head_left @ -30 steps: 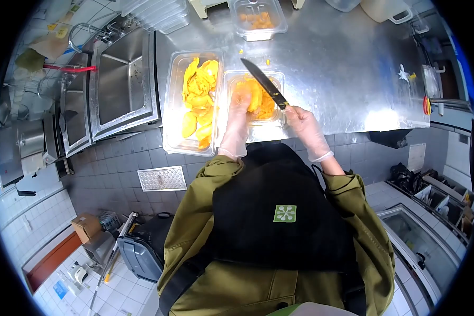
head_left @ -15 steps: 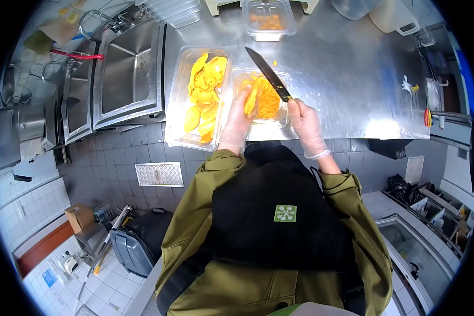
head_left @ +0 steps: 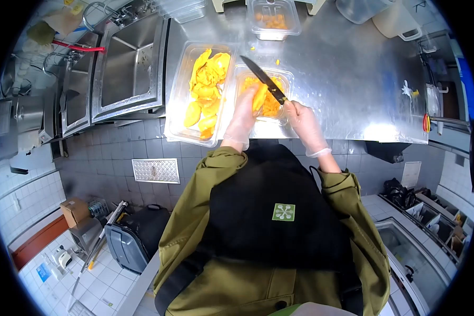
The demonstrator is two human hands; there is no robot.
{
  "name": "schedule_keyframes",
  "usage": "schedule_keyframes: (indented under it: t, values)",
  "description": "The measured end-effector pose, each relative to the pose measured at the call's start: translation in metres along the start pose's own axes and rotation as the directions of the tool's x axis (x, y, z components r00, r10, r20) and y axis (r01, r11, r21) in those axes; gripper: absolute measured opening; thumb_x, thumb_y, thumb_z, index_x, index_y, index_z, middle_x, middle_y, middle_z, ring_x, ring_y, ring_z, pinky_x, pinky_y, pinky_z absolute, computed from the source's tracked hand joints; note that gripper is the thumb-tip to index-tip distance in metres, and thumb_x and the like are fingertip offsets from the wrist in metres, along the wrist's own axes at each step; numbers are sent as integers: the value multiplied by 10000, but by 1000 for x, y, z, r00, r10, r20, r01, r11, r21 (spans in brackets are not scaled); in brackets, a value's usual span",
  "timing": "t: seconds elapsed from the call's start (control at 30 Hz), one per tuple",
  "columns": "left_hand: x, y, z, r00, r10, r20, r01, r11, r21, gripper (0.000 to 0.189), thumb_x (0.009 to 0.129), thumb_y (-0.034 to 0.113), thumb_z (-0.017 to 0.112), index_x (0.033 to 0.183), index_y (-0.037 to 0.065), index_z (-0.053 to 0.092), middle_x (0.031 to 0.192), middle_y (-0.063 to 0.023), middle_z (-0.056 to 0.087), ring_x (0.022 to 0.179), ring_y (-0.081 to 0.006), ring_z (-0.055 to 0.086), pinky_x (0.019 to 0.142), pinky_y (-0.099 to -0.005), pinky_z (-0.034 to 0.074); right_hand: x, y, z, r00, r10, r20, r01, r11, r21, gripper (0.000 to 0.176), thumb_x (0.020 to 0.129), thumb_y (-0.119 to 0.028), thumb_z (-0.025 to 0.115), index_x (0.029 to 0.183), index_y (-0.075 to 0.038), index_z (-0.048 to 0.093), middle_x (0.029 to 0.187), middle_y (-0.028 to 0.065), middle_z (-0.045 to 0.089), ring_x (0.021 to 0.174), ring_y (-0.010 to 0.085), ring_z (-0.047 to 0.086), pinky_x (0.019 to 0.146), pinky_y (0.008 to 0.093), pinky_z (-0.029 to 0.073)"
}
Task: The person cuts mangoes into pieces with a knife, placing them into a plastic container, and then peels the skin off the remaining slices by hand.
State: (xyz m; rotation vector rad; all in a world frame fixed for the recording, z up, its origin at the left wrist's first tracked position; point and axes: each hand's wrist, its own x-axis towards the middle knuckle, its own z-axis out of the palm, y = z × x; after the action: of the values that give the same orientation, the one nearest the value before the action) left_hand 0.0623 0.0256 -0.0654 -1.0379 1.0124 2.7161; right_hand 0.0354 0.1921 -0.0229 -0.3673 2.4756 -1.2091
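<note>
My left hand (head_left: 242, 115), in a clear glove, grips a yellow-orange piece of mango (head_left: 259, 98) over a clear container (head_left: 291, 84). Cut mango pieces (head_left: 271, 107) lie inside that container. In my gloved right hand (head_left: 305, 121) is a dark-bladed knife (head_left: 258, 71), closed round its handle. The blade slants up and left, passing close by the held mango and over the container. Left of my hands stands a longer clear tub (head_left: 176, 108) with large peeled mango pieces (head_left: 208, 79) in it.
Steel sinks (head_left: 127, 66) adjoin the steel table (head_left: 347, 79) on the left. At the back stand a smaller container (head_left: 274, 36) with orange pieces and, to the right, a clear pitcher (head_left: 397, 23). Small mango bits (head_left: 277, 62) lie on the table behind the cutting area.
My left hand has shifted slightly right with the mango, whose broad side now shows more. The knife blade has come a little left and sits closer to the mango.
</note>
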Motion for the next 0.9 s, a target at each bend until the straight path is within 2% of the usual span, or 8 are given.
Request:
schedule_keyframes:
  t: [0.3, 0.4, 0.5, 0.63, 0.77, 0.83, 0.87, 0.9]
  values:
    - [11, -7, 3, 999, 27, -48, -20, 989, 144, 323, 900, 316, 489, 1132, 96, 531, 1060, -32, 577, 958, -130, 532, 770, -289, 441, 0, 2, -6, 1000, 3, -15, -4, 993, -117, 348, 900, -319, 459, 819, -10, 597, 659, 204, 573, 620, 355, 581, 607, 372, 465]
    - [9, -7, 3, 999, 5, -54, 1, 993, 116, 323, 903, 323, 481, 1143, 113, 530, 1071, -16, 569, 1000, -127, 503, 787, -304, 427, -6, 8, -1, 999, 31, -33, -28, 996, 87, 351, 895, -321, 461, 804, -8, 591, 656, 206, 573, 621, 352, 585, 605, 377, 465]
    - [-3, 1, 16, 997, 11, -80, 5, 982, 191, 314, 904, 324, 480, 1143, 128, 531, 1066, -1, 569, 1024, -120, 481, 784, -303, 420, -3, 3, 3, 998, 66, -11, -66, 997, -27, 357, 895, -322, 460, 785, -6, 583, 656, 206, 573, 621, 352, 588, 597, 378, 466]
    - [-1, 5, 17, 997, -1, -78, 20, 970, 241, 314, 911, 333, 470, 1145, 132, 529, 1090, 0, 561, 1041, -109, 473, 779, -298, 416, -6, 5, 8, 997, 33, -65, -31, 999, 42, 353, 905, -309, 451, 777, -1, 565, 658, 226, 561, 623, 387, 567, 573, 386, 459]
    - [23, -12, 7, 1000, 6, -26, -5, 998, 62, 324, 923, 339, 444, 1169, 142, 520, 1140, -9, 545, 1031, -118, 494, 771, -293, 419, -1, 5, 8, 983, -101, -151, 95, 994, -51, 309, 919, -250, 448, 785, 7, 555, 657, 247, 541, 624, 424, 530, 551, 408, 431]
    - [13, -3, 18, 998, 23, -55, -14, 989, 150, 343, 933, 352, 403, 1177, 139, 518, 1124, -7, 559, 998, -128, 523, 778, -300, 423, -1, 10, 9, 989, -50, -138, 62, 995, 83, 352, 929, -290, 445, 812, 22, 558, 637, 233, 516, 521, 211, 472, 532, 354, 405]
    - [10, 0, 23, 997, 1, -82, 15, 982, 186, 346, 934, 353, 396, 1175, 138, 519, 1113, -4, 565, 990, -126, 526, 778, -303, 424, 0, 9, 11, 988, -120, -97, 113, 991, -71, 362, 928, -296, 448, 805, 28, 552, 600, 183, 513, 536, 177, 465, 534, 338, 404]
    - [7, 0, 25, 994, -28, -107, 52, 971, 233, 349, 935, 355, 388, 1173, 136, 520, 1102, -2, 571, 982, -123, 529, 779, -306, 424, 3, 11, 15, 994, -83, -74, 83, 997, 0, 373, 929, -307, 447, 796, 29, 544, 576, 158, 496, 523, 160, 448, 518, 340, 400]
